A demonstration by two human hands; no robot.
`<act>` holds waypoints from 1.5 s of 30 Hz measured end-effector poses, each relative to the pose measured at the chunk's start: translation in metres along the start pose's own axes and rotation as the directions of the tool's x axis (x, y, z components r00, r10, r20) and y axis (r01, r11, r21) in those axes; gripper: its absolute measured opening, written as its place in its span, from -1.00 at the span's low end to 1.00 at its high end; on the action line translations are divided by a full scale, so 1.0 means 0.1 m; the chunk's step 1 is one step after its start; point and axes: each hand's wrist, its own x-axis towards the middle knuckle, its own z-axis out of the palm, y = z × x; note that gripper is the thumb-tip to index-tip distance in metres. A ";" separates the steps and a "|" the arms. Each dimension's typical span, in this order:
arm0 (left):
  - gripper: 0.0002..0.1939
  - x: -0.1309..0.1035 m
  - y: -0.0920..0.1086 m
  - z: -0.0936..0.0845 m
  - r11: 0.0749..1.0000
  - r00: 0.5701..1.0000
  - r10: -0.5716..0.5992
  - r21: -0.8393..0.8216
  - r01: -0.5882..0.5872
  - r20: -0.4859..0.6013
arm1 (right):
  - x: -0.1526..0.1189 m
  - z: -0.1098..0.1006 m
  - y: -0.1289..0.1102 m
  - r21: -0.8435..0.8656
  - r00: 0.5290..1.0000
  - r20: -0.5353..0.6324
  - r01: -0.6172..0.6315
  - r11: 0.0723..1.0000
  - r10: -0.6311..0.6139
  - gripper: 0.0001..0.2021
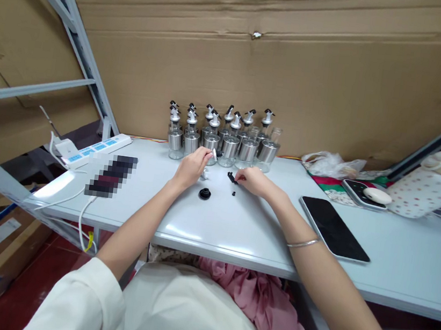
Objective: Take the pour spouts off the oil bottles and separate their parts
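My left hand (193, 167) is closed on a silver-and-black bottle pourer part (216, 154), held just in front of the bottles. Pinched in the fingers of my right hand (254, 181) is a small black plastic piece (232, 177), low over the table. Between the hands lie a round black stopper (204, 193), a tiny black bit (233, 193) and a small silvery piece (204, 174), partly hidden by my left hand. Behind stand several glass bottles (230, 147) with steel sleeves, most fitted with pourer spouts. Two at the right front, including one bottle (269, 151), have bare necks.
On the white table (268, 236), a tablet (334, 228) lies to the right, near a dotted jug (437, 183), a plastic bag (332, 163) and a phone-like device (363, 194). At left are a power strip (98, 150) and a blurred dark object (112, 177). Cardboard (203, 49) stands behind.
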 end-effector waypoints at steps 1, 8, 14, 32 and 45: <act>-0.70 0.00 0.01 0.00 1.000 1.000 0.004 0.000 -0.004 0.004 | 0.00 0.00 0.00 -0.012 1.000 0.012 -0.004 1.000 0.004 -0.79; -0.71 0.01 0.01 -0.02 1.000 1.000 0.024 -0.015 -0.024 0.006 | -0.03 -0.07 0.03 0.006 0.991 0.113 -0.075 0.997 0.074 -0.81; -0.72 0.00 -0.02 0.01 0.999 0.999 0.030 -0.033 -0.029 0.020 | -0.05 -0.15 0.08 0.012 0.971 0.187 -0.153 0.988 0.149 -0.83; -0.71 0.00 -0.02 0.01 0.999 0.999 0.013 -0.051 -0.011 0.038 | -0.11 -0.15 -0.05 0.082 0.981 0.184 -0.069 0.994 0.053 -0.89; -0.71 0.01 0.00 -0.01 0.998 0.999 0.009 -0.065 -0.007 0.035 | -0.12 -0.17 -0.07 0.366 0.940 0.337 -0.078 0.927 -0.054 -0.81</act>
